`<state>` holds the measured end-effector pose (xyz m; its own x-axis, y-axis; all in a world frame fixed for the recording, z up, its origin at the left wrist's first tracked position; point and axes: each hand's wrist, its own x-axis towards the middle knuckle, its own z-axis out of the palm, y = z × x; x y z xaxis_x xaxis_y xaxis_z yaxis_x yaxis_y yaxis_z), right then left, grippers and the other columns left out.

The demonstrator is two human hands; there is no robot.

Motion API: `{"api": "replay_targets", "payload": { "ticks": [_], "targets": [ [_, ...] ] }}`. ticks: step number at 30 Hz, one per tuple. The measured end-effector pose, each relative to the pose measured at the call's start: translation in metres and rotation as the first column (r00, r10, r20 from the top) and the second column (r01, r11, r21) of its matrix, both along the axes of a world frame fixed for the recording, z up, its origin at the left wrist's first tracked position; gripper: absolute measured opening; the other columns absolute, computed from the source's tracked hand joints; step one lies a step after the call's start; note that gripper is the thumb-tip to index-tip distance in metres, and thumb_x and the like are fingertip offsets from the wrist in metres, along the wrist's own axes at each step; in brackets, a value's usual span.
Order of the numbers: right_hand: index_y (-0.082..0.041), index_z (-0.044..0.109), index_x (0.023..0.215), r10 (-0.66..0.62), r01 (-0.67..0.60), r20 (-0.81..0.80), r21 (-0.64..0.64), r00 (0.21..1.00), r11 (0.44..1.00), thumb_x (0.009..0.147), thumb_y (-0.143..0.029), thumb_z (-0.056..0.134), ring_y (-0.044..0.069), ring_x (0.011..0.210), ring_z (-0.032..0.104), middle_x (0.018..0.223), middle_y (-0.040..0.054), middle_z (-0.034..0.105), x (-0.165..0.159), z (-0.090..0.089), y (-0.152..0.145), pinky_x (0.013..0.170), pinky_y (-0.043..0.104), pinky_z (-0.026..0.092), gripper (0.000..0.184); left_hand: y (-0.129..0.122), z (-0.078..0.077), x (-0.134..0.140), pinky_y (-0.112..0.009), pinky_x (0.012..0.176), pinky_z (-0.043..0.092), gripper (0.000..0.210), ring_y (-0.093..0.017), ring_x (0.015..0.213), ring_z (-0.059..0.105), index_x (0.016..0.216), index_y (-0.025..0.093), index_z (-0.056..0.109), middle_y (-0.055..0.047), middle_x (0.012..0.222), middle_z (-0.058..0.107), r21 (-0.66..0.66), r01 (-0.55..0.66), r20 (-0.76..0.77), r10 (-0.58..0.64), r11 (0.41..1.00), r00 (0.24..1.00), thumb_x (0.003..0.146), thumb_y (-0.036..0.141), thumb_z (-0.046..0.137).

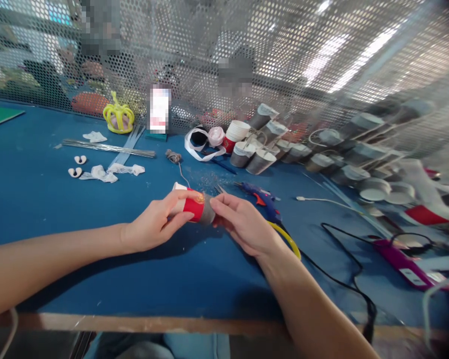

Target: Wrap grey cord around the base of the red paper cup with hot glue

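Observation:
Across the middle of the blue table, my left hand (155, 223) is wrapped round a red and white paper cup (193, 205) lying on its side. Grey yarn (208, 211) covers the cup's right end. Thumb and fingers of my right hand (243, 222) are pinched together at that grey end; the fingertips are partly hidden. From a small ball of grey yarn (173, 156) behind the cup, a strand runs toward it. Scissors (220, 189) lie just beyond my right hand, their yellow handle (286, 239) showing past my wrist. A blue glue gun (262, 199) rests beside them.
Grey-covered cups (261, 160) stand and lie at the back right, near stacked paper cups (238, 130) and white ribbon (198, 149). Metal wires (108, 148) and a yellow crown-like piece (118, 117) lie left. A purple power strip (404, 264) and black cables (344, 281) occupy the right.

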<state>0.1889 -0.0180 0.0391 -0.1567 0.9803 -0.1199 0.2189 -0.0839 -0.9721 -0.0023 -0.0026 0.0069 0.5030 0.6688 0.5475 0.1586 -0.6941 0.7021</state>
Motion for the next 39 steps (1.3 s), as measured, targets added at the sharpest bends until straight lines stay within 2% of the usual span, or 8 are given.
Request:
{"api": "replay_targets", "payload": {
  "ticks": [4,9,15,22,26,29,35,39],
  "targets": [
    [-0.021,0.047,0.064,0.011,-0.039,0.182,0.147,0.983,0.988,0.073,-0.044,0.061,0.010,0.054,0.040,0.058,-0.0042,0.047,-0.001,0.002,-0.004,0.052,0.025,0.033,0.029,0.002,0.003,0.001,-0.020,0.059,0.049,0.036,-0.010,0.064,0.056,0.120,0.014,0.044,-0.003,0.088,0.061,-0.193,-0.007,0.121,0.031,0.981,0.992,0.088,0.029,0.050],
    [-0.021,0.046,0.063,0.081,-0.144,0.304,0.191,0.949,0.971,0.076,-0.039,0.058,0.010,0.053,0.039,0.059,-0.0042,0.045,0.000,0.004,-0.006,0.050,0.025,0.033,0.024,0.005,0.005,0.004,-0.018,0.056,0.048,0.032,-0.009,0.061,0.057,0.116,0.014,0.048,-0.001,0.081,0.062,-0.417,0.103,0.196,-0.021,0.903,0.980,0.089,0.030,0.048],
    [-0.020,0.058,0.077,-0.126,0.057,0.222,0.291,0.967,0.955,0.079,-0.061,0.049,0.017,0.072,0.058,0.077,0.0044,0.064,0.008,0.000,0.003,0.067,0.031,0.046,0.042,0.001,0.005,0.004,-0.023,0.071,0.050,0.027,-0.013,0.078,0.061,0.113,0.014,0.052,-0.005,0.095,0.066,-0.251,0.045,0.103,-0.019,0.967,0.994,0.088,0.024,0.048],
    [-0.020,0.066,0.102,0.043,-0.051,0.076,0.107,0.996,0.993,0.079,-0.070,0.038,0.024,0.099,0.060,0.103,0.0092,0.068,0.005,-0.002,0.001,0.086,0.041,0.046,0.061,-0.003,0.006,0.003,-0.027,0.077,0.049,0.026,-0.016,0.087,0.062,0.111,0.013,0.053,-0.008,0.101,0.066,-0.197,0.076,0.030,-0.072,0.977,0.997,0.089,0.023,0.045],
    [-0.021,0.068,0.099,0.094,-0.082,-0.089,0.123,0.992,0.989,0.080,-0.067,0.040,0.023,0.107,0.058,0.110,0.0079,0.067,0.002,-0.001,0.000,0.094,0.040,0.042,0.056,-0.005,0.003,0.003,-0.023,0.062,0.048,0.027,-0.013,0.067,0.060,0.113,0.014,0.053,-0.003,0.082,0.066,-0.187,0.119,-0.027,-0.126,0.975,0.992,0.090,0.022,0.042],
    [-0.021,0.067,0.098,0.081,-0.070,-0.100,0.107,0.992,0.992,0.079,-0.067,0.042,0.022,0.105,0.059,0.108,0.0083,0.067,0.003,0.000,0.002,0.092,0.038,0.044,0.056,-0.007,0.002,0.003,-0.020,0.055,0.045,0.028,-0.011,0.055,0.055,0.115,0.015,0.053,0.002,0.064,0.061,-0.171,0.145,-0.055,-0.157,0.975,0.986,0.090,0.022,0.042],
    [-0.018,0.063,0.080,-0.174,0.172,0.057,0.051,0.983,0.984,0.065,-0.079,0.045,0.021,0.081,0.063,0.086,0.0092,0.066,0.011,-0.001,0.010,0.075,0.036,0.049,0.065,-0.008,0.004,0.003,-0.020,0.053,0.045,0.025,-0.011,0.057,0.055,0.110,0.015,0.055,0.002,0.063,0.059,-0.164,0.087,-0.019,-0.092,0.983,0.996,0.090,0.024,0.043],
    [-0.018,0.058,0.067,-0.129,0.129,0.097,0.008,0.987,0.992,0.065,-0.080,0.042,0.019,0.073,0.062,0.073,0.0063,0.064,0.014,-0.001,0.009,0.075,0.035,0.048,0.063,-0.009,0.004,0.003,-0.020,0.053,0.045,0.025,-0.012,0.057,0.055,0.110,0.015,0.055,0.000,0.068,0.060,-0.158,0.093,0.002,-0.093,0.983,0.996,0.091,0.026,0.042]
  ]
}}
